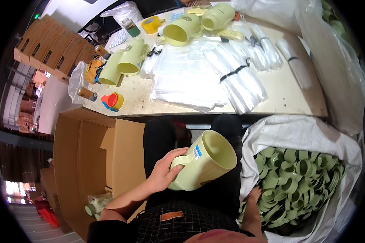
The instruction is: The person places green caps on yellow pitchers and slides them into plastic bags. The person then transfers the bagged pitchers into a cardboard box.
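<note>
My left hand (168, 167) is closed round the handle of a large pale green plastic pitcher (199, 172) above my lap. The pitcher is tilted, its open mouth toward the upper right, and a blue and white barcode sticker sits on its side by the handle. My right hand (254, 193) is at the left inner side of a white woven sack (271, 128), beside a heap of green ring-shaped plastic parts (298, 186). Its fingers are small and partly hidden, so whether they hold a part does not show.
An open cardboard box (81, 154) with a few bagged green pieces stands at my left. On the table (140, 101) lie clear plastic bags (186, 77), more pale green pitchers (182, 30), yellow tape (152, 25) and a red-and-yellow container (114, 101). Cartons (54, 46) are stacked at far left.
</note>
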The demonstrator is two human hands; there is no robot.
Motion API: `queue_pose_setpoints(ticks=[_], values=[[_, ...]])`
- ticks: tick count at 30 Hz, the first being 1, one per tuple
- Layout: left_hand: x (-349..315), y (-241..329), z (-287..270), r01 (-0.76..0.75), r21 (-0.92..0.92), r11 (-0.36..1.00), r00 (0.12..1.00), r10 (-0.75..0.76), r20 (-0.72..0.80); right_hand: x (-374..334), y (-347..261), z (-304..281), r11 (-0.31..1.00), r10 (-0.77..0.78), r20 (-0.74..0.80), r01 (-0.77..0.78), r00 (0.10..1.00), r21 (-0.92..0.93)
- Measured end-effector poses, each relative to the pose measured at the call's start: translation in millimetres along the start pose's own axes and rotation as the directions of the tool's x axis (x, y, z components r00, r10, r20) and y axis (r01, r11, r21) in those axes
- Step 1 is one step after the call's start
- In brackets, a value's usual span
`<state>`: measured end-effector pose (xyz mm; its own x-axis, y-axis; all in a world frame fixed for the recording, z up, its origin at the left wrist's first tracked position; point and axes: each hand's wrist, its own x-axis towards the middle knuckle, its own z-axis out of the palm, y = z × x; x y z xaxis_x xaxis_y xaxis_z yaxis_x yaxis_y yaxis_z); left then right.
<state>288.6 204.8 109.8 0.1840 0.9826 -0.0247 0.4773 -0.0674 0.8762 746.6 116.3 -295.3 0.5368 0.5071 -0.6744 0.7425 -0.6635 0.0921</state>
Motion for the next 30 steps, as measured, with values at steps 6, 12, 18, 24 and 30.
queue_pose_setpoints(ticks=[6,12,18,24,30], values=[[5,2,3,0.135,-0.013,0.991,0.991,-0.135,0.007,-17,26,14,0.869,-0.143,-0.185,0.213,0.972,0.447],[-9,-20,-4,0.197,-0.242,0.95,0.968,-0.227,-0.106,-169,-25,-206,0.497,-0.256,-0.694,0.707,0.673,0.502],[-17,-29,-2,0.091,-0.322,0.942,0.978,-0.146,-0.151,-176,-151,-202,-0.037,-0.231,-0.499,0.505,0.835,0.862],[-27,-33,-14,0.047,-0.266,0.963,0.977,-0.1,-0.189,-238,-169,-196,0.238,-0.625,-0.776,0.968,0.09,-0.079],[-22,-27,-9,-0.027,-0.349,0.937,0.999,0.013,-0.042,-247,-195,-288,-0.134,-0.624,-0.667,0.786,0.407,0.604]])
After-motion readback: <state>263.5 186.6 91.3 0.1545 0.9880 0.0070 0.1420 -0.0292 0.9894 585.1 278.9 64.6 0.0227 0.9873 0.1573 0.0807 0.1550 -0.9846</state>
